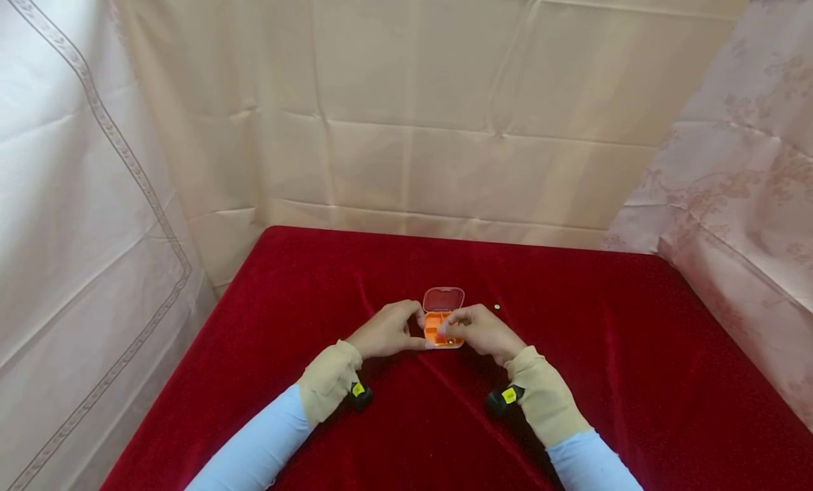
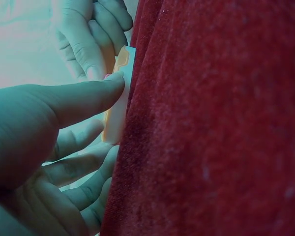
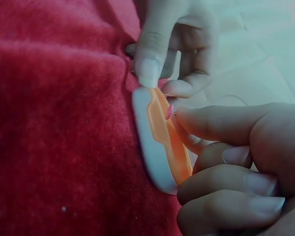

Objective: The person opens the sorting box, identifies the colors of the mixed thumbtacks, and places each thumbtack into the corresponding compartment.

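A small orange compartment box with a white base and a raised clear lid rests on the red cloth. My left hand holds its left side, thumb at the front edge and fingers behind. Over the compartments, my right hand pinches a small pink stud with a thin post between thumb and forefinger. A tiny gold-coloured piece lies in the front right compartment. The right fingers hide part of the box's inside.
A tiny pale piece lies on the red cloth, right of the box and beyond the right hand. Beige cloth hangs behind the table, with pale curtains at both sides.
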The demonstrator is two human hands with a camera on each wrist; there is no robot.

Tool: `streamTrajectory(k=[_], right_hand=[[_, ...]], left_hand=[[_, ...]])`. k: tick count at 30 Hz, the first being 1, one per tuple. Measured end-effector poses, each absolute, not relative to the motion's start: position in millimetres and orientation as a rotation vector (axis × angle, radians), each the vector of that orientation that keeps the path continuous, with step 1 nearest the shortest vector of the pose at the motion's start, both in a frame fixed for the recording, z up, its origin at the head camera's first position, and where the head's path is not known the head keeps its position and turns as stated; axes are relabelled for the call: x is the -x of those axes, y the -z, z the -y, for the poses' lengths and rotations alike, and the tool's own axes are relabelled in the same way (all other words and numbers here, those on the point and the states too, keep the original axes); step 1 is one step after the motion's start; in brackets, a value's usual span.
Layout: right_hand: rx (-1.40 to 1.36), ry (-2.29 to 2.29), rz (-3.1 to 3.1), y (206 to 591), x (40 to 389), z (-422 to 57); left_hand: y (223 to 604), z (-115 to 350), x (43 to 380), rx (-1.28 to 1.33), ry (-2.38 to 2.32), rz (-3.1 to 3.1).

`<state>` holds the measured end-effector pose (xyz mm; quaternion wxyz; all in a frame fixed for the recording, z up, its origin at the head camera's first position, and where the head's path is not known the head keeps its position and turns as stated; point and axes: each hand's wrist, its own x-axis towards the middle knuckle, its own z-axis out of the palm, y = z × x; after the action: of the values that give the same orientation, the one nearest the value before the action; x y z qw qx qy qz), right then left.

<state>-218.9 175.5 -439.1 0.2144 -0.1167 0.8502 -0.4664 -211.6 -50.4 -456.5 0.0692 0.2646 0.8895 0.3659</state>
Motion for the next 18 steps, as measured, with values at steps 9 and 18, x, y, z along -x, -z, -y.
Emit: streamTrajectory(k=[9, 18], right_hand=[[0.350, 1.257, -2.443, 433.2, 222.8, -181.4], [-0.030, 1.308, -2.641, 432.4, 245.1, -236.1]], left_hand=[[457.2, 50.6, 210.6, -0.779, -1.103, -2.688], [457.4, 50.2, 211.8, -0.787, -1.094, -2.706]])
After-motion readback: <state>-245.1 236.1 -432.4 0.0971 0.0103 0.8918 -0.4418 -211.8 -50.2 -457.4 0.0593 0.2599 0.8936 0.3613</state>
